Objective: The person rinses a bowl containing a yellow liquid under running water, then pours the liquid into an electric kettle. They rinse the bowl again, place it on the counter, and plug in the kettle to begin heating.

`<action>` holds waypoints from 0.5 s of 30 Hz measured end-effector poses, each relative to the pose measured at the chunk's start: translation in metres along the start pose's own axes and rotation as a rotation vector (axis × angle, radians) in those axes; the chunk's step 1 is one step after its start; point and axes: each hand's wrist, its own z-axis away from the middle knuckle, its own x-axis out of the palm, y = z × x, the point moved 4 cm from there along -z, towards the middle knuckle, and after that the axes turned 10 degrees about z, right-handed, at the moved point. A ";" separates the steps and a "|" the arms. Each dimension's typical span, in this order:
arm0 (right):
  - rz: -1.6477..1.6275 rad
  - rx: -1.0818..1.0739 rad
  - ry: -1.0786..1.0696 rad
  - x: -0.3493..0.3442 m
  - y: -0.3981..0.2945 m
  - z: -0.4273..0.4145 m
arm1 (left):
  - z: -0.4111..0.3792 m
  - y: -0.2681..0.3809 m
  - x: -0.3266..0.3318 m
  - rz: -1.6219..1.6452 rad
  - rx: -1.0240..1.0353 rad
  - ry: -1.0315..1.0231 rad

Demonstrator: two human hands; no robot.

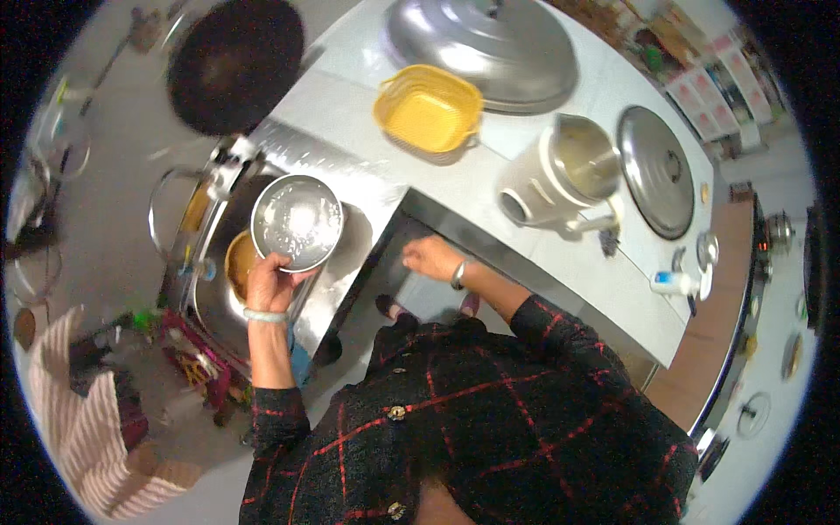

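Observation:
My left hand point(270, 283) grips the near rim of a round metal bowl point(297, 220), wet inside with drops, over the edge of a steel sink point(216, 308). Partly behind that hand, a brownish-yellow round vessel point(239, 262) lies in the sink. My right hand point(430, 257) is in the air in front of my body, its fingers curled together; whether anything small is between them cannot be told. A yellow plastic basket point(426, 118) stands on the white counter, beside a large domed metal lid point(499, 59).
A white-and-steel jug-like appliance point(558, 174), a round metal lid point(656, 172) and a white bottle point(672, 283) are on the counter to the right. The faucet point(223, 170) rises at the sink's far edge. A dark round pan point(236, 65) hangs or stands at upper left.

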 end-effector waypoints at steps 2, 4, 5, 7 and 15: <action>-0.039 0.133 -0.056 -0.006 0.021 0.040 | 0.008 -0.001 0.055 -0.091 0.037 -0.100; -0.163 0.307 -0.027 -0.015 0.034 0.080 | 0.013 -0.004 0.103 -0.155 0.037 -0.174; -0.147 0.307 -0.019 -0.020 0.038 0.095 | 0.013 -0.005 0.122 -0.183 0.040 -0.206; -0.118 0.312 -0.002 -0.029 0.052 0.123 | 0.014 -0.013 0.170 -0.188 -0.010 -0.289; -0.191 0.454 0.072 -0.024 0.123 0.186 | 0.021 -0.049 0.315 -0.444 0.060 -0.454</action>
